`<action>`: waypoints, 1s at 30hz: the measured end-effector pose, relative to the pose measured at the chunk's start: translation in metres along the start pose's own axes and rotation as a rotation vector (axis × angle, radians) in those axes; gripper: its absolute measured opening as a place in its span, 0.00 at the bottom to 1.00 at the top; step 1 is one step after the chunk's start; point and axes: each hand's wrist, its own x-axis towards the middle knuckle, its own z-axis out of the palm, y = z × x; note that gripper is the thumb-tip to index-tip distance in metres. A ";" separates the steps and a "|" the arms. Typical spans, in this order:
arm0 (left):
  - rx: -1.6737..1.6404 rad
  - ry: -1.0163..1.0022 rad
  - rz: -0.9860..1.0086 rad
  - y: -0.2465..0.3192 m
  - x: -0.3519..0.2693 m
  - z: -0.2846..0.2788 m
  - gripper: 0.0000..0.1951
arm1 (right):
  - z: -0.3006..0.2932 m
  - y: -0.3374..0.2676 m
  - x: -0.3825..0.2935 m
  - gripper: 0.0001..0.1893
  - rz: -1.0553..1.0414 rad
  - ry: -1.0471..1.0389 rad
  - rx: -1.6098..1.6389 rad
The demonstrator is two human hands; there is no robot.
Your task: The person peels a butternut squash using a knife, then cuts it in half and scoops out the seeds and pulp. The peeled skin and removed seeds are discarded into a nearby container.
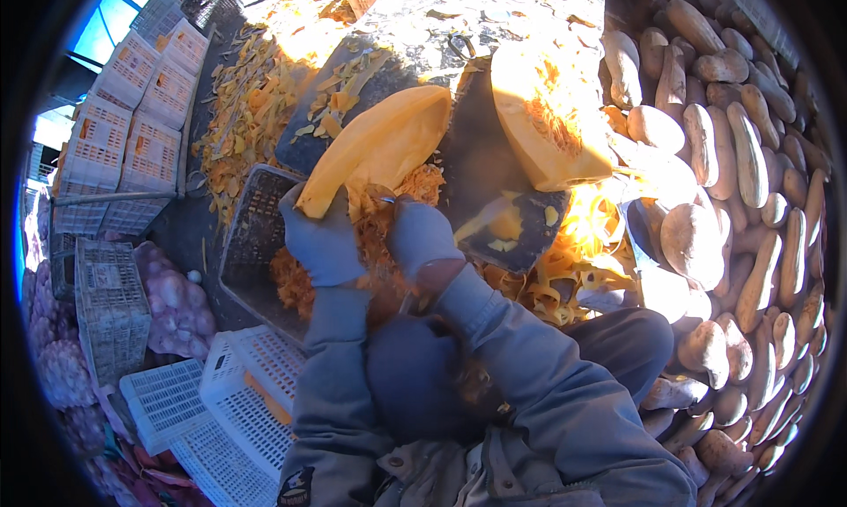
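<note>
A peeled, hollowed piece of orange squash [380, 136] is held at its lower left end by my left hand [324, 239], which wears a pale glove. My right hand [423, 235], gloved too, is closed around a metal tool [382, 194], perhaps a spoon or scraper, at the squash's lower edge. Stringy pulp [420, 184] clings near that edge. Below both hands, a dark plastic crate [255, 202] holds more orange pulp. Another peeled squash half [549, 123], its seeds and fibres showing, lies on the dark board [480, 149] to the right.
Peelings [251, 110] cover the ground ahead; more peel ribbons [576, 255] lie at right. Unpeeled squashes [701, 143] are piled on the right. White crates [155, 87] stand stacked at left, with an empty white crate [245, 374] and net bags [172, 298] nearer me.
</note>
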 end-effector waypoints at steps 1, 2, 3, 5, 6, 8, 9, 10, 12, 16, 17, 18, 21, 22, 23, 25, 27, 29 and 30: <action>-0.017 -0.004 0.020 -0.004 0.000 -0.001 0.21 | 0.003 -0.002 -0.007 0.09 -0.017 -0.017 0.003; -0.007 -0.011 0.010 -0.006 -0.002 -0.004 0.21 | 0.003 -0.001 -0.014 0.09 -0.025 -0.012 0.008; -0.003 -0.013 0.002 -0.004 -0.002 -0.005 0.21 | 0.001 0.002 -0.016 0.09 -0.038 -0.002 0.009; -0.038 -0.019 -0.015 -0.002 0.001 -0.004 0.22 | 0.007 0.008 -0.026 0.08 -0.095 -0.042 -0.009; -0.078 -0.028 -0.028 -0.004 0.001 -0.002 0.22 | 0.011 0.010 -0.035 0.07 -0.132 -0.096 -0.030; -0.096 -0.045 -0.025 -0.005 0.000 0.000 0.23 | 0.016 0.017 -0.040 0.07 -0.121 -0.097 -0.014; -0.066 -0.050 -0.007 -0.004 -0.001 -0.001 0.23 | 0.008 0.013 -0.039 0.07 -0.076 -0.047 0.027; -0.037 -0.055 0.011 -0.004 -0.002 -0.001 0.23 | 0.004 0.010 -0.035 0.07 -0.031 0.002 0.068; -0.077 -0.041 -0.049 -0.004 -0.004 0.000 0.23 | 0.006 0.016 -0.009 0.07 -0.042 0.125 0.102; -0.152 -0.072 -0.194 0.000 -0.002 0.002 0.24 | -0.012 0.001 0.026 0.10 0.002 0.072 0.106; -0.114 -0.080 -0.172 0.001 -0.001 0.003 0.24 | -0.013 -0.002 0.026 0.10 -0.014 0.064 0.106; -0.075 -0.085 -0.155 0.002 -0.002 0.003 0.24 | -0.012 -0.003 0.024 0.10 -0.031 0.051 0.105; -0.063 -0.085 -0.118 0.000 -0.004 0.003 0.23 | -0.004 -0.001 0.002 0.09 -0.079 -0.020 0.057; -0.076 -0.080 -0.107 -0.002 -0.004 0.002 0.22 | -0.003 -0.001 -0.006 0.09 -0.097 -0.049 0.034; -0.112 -0.079 -0.136 -0.002 -0.003 0.002 0.22 | -0.007 0.003 -0.011 0.09 -0.142 -0.100 0.001; -0.174 -0.074 -0.200 -0.004 -0.003 -0.003 0.22 | -0.025 0.011 -0.023 0.09 -0.236 -0.212 -0.063; -0.129 -0.078 -0.152 -0.008 0.000 -0.004 0.21 | -0.023 0.023 -0.028 0.10 -0.188 -0.167 -0.066; -0.080 -0.078 -0.121 -0.008 0.002 -0.002 0.21 | -0.026 0.039 -0.020 0.10 -0.099 -0.092 -0.105; -0.054 -0.088 -0.118 -0.004 0.001 -0.001 0.21 | -0.034 0.051 -0.008 0.10 -0.021 -0.041 -0.141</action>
